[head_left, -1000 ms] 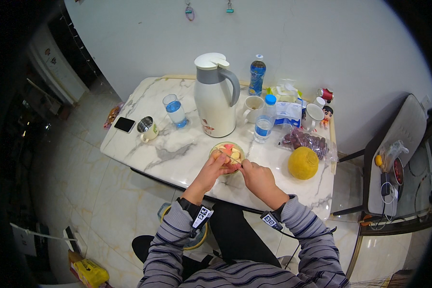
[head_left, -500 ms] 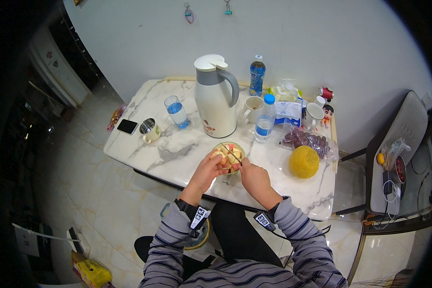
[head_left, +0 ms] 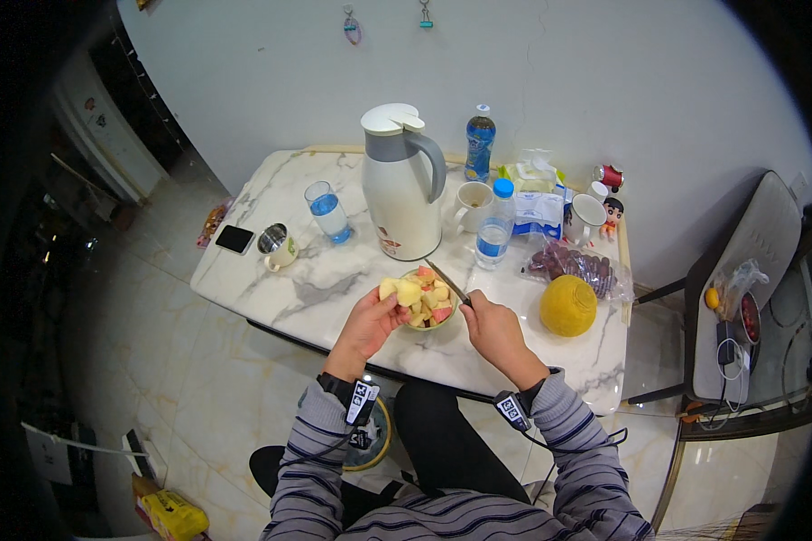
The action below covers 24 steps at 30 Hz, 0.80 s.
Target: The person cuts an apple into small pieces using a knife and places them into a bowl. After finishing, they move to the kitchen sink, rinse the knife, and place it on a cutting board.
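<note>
My left hand (head_left: 365,330) grips a pale, cut apple piece (head_left: 402,289) between thumb and fingers, just above the left side of a bowl. In my right hand (head_left: 498,337) is a small knife (head_left: 448,282) with a dark handle. Its blade points up and to the left, over the bowl's right edge, apart from the apple piece. Cut chunks (head_left: 440,300), pale yellow with some red skin, fill the round bowl (head_left: 427,327) near the table's front edge. The fingers of my right hand wrap round the knife handle.
Behind the bowl stands a large white thermos jug (head_left: 399,194). A glass of water (head_left: 329,215), a steel-lined cup (head_left: 278,245) and a phone (head_left: 235,239) are left of it. Rightward are a water bottle (head_left: 495,230), mugs, bagged grapes (head_left: 573,264) and a yellow round fruit (head_left: 568,306).
My hands have moved apart. The knife has swung out from the bowl's middle to its right edge, and the apple piece has shifted left and slightly up.
</note>
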{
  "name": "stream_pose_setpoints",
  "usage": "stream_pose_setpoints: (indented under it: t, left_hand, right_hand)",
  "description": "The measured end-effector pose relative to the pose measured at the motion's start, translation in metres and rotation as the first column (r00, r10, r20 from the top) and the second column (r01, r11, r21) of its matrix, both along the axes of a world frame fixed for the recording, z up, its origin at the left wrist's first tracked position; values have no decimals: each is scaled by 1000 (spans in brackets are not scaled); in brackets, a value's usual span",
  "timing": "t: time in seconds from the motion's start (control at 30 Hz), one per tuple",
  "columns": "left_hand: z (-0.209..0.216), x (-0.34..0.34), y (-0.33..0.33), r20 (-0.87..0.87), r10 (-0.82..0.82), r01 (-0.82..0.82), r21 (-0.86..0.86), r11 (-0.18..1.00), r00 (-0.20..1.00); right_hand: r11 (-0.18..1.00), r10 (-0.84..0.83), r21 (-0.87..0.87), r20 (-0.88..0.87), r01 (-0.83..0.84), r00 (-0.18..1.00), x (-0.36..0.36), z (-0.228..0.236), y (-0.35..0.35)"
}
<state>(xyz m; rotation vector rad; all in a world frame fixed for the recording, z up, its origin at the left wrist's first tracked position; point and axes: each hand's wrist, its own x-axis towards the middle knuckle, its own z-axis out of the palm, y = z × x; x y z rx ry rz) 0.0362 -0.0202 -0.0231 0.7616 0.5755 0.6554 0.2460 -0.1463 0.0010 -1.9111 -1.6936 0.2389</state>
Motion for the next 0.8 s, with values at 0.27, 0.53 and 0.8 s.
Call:
stream_pose_setpoints:
  t: [0.27,0.53,0.8]
  left_hand:
    - [8,6,-7,34,-66,70,-118,991,997]
    - [16,19,-26,-18,-83,84,89,992,996]
    - [8,19,-24,-363,359,2,705,709,860]
  right_hand:
    - [990,123,78,-84,-117,989,-6,5,1]
    - [988,118,88,80,-125,990,-19,3,0]
    - [960,63,239,315,-143,947,-12,0,-6]
